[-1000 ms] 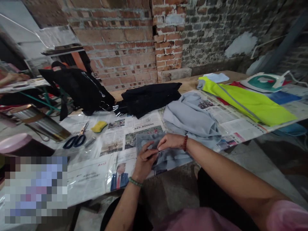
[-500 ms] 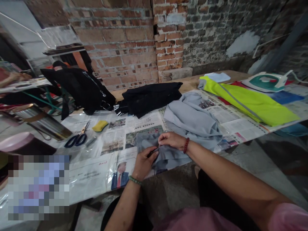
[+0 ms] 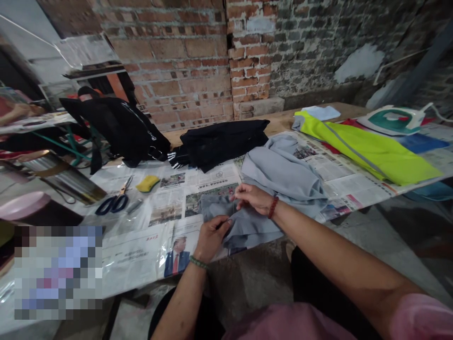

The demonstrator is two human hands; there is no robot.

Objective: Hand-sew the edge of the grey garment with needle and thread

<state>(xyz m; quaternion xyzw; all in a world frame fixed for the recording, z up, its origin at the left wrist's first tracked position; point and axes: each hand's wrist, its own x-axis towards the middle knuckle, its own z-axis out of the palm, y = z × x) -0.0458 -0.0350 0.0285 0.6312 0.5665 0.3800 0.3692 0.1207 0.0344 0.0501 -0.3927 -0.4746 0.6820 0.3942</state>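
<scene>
While the soft grey cloth garment (image 3: 279,177) lies on the newspaper-covered table (image 3: 141,255), my left hand (image 3: 211,236) and right hand (image 3: 252,198) pinch its near edge, fingers curled closed.

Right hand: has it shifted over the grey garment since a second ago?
Yes. The right hand has drawn up and away from the left hand, farther across the grey garment toward the newspaper behind it.

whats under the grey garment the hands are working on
Newspaper sheets covered in clear plastic lie under the grey garment, showing around its edges. What they show directly beneath the cloth is hidden.
</scene>
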